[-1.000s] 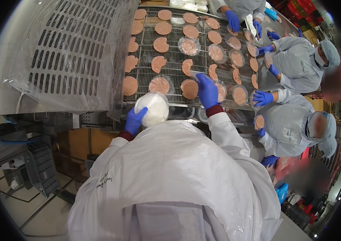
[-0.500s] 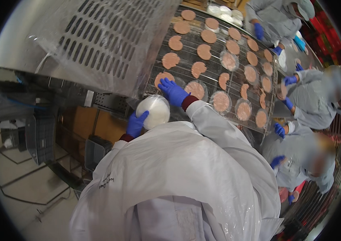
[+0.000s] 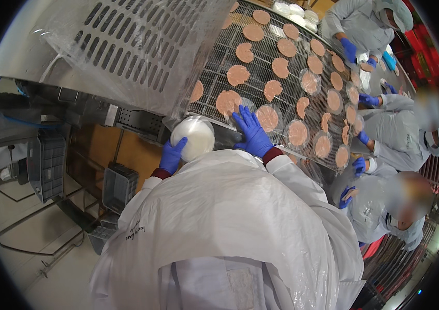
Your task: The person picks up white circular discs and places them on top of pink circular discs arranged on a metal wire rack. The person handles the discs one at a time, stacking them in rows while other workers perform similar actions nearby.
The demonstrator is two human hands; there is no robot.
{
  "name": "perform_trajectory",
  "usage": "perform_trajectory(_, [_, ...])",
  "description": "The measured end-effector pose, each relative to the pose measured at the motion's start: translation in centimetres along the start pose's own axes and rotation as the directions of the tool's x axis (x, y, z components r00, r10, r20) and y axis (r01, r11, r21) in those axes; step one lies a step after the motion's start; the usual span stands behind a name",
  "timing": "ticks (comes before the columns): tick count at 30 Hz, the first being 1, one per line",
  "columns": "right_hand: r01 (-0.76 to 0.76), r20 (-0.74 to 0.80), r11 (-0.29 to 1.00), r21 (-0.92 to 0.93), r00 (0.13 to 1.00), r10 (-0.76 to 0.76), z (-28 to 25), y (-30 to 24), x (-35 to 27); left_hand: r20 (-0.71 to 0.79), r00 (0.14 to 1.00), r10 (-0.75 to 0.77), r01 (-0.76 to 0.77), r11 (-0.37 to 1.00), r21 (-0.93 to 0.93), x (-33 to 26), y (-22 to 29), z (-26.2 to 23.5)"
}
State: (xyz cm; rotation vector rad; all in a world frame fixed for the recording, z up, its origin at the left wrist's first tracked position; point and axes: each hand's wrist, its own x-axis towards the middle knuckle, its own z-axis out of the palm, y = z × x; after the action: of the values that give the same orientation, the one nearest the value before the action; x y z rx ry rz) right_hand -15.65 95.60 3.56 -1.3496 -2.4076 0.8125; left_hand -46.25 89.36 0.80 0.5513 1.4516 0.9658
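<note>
My left hand (image 3: 172, 156), gloved in blue, grips a stack of thin round white sheets (image 3: 193, 138), thumb on top. My right hand (image 3: 254, 132) is spread with its fingers over the near edge of a wire conveyor belt (image 3: 214, 85). Just left of its fingertips lies a flat pink meat patty (image 3: 228, 104) with a ragged rim. A clear round sheet (image 3: 249, 102) shows partly at the fingertips; whether I touch it, I cannot tell. To the right of this hand, a patty (image 3: 267, 118) rests on a clear round sheet.
Several patties, some whole, some broken, lie in rows along the belt. A slotted metal cover (image 3: 131, 46) under plastic film stands at the left. White round stacks (image 3: 296, 11) sit at the far side. Co-workers' gloved hands (image 3: 360, 165) line the right. Grey crates (image 3: 119, 187) stand lower left.
The patties have travelled rightward on the belt, and another appears from under the cover. My right hand has moved right and slightly down, off the ragged patty. The left hand still holds the stack.
</note>
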Motion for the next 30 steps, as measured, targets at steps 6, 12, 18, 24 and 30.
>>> perform_trajectory(6, [-0.275, -0.404, 0.834, 0.479, 0.774, 0.487, 1.8, 3.9, 2.0, 0.032, 0.999, 0.017, -0.021, 0.992, 0.125, 0.7, 2.2, 1.5])
perform_trajectory(12, [-0.091, -0.586, 0.910, 0.404, 0.738, 0.334, 2.2, 3.1, 3.7, 0.066, 0.998, -0.004, -0.003, 0.995, 0.104, 2.8, 0.7, 1.0])
perform_trajectory(18, [-0.407, -0.524, 0.905, 0.125, 0.748, 0.408, 6.3, 4.8, 1.7, 0.099, 0.995, 0.016, -0.023, 0.998, 0.066, 4.1, 0.4, 0.8])
perform_trajectory(24, [-0.329, -0.542, 0.765, 0.553, 0.555, 0.631, 3.7, 5.6, 2.3, 0.071, 0.996, -0.058, 0.043, 0.981, 0.189, 5.2, 0.2, 0.4])
perform_trajectory(30, [-0.483, -0.476, 0.875, -0.029, 0.776, 0.413, 7.9, 5.9, 0.7, 0.194, 0.980, -0.035, 0.008, 0.990, 0.139, 6.2, 1.5, 1.8])
